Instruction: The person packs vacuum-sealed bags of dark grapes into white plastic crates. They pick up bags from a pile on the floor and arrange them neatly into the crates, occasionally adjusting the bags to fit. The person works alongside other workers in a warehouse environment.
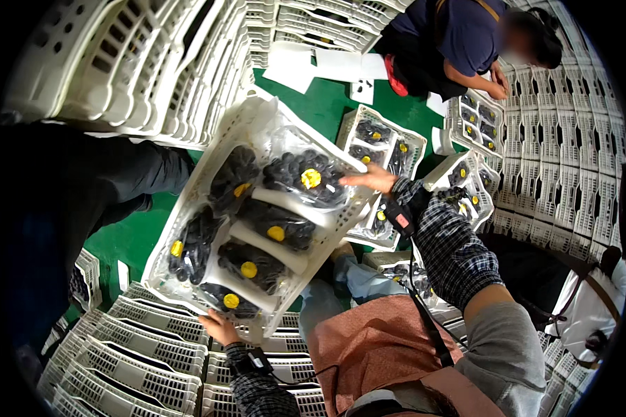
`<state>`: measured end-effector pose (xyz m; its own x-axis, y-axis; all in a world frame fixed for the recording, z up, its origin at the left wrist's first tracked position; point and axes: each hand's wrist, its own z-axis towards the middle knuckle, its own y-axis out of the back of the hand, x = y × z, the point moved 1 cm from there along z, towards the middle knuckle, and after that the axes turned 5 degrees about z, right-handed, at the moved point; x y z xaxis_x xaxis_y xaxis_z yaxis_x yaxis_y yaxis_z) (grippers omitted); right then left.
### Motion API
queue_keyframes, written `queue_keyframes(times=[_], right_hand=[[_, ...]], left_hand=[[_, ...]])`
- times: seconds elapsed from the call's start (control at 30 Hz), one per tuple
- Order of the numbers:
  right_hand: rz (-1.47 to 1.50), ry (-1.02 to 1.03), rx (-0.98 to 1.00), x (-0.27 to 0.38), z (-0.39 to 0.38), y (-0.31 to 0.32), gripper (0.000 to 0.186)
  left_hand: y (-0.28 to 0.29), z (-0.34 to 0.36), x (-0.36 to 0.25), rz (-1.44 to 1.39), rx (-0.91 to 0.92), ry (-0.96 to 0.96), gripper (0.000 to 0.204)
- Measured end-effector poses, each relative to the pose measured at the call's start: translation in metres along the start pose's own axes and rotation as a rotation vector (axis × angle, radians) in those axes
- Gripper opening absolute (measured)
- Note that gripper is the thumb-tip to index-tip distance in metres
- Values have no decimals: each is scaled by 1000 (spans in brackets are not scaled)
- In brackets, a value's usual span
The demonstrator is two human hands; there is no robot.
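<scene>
A white slotted plastic crate (331, 243) hangs tilted in front of me, between my two hands. My left hand (220, 328) is closed on its near lower edge. At the far right corner my right hand (373, 178) grips the rim, with fingers reaching over the side. Inside lie several clear bags of dark grapes (306, 177), each with a round yellow sticker. White padded strips (268, 248) separate some of the bags, and clear film lines the far end.
Stacked white crates rise at the far left (153, 69), near left (132, 340) and right (556, 153). More filled crates (414, 139) stand on the green floor (313, 95). A co-worker (445, 48) crouches at the back right; another person's dark-clothed leg (142, 167) is close at left.
</scene>
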<state>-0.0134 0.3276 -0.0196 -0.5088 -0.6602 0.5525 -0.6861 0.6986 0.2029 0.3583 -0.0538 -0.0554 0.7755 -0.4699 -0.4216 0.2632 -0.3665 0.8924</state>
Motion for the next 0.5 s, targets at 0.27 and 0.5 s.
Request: queue_keyframes(times=[0.27, 0.5], right_hand=[[389, 123, -9, -65, -65, -130, 87], [457, 93, -147, -118, -127, -279, 91]], left_hand=[[53, 88, 80, 323, 90, -8, 43], [65, 76, 62, 693, 20, 103, 77]])
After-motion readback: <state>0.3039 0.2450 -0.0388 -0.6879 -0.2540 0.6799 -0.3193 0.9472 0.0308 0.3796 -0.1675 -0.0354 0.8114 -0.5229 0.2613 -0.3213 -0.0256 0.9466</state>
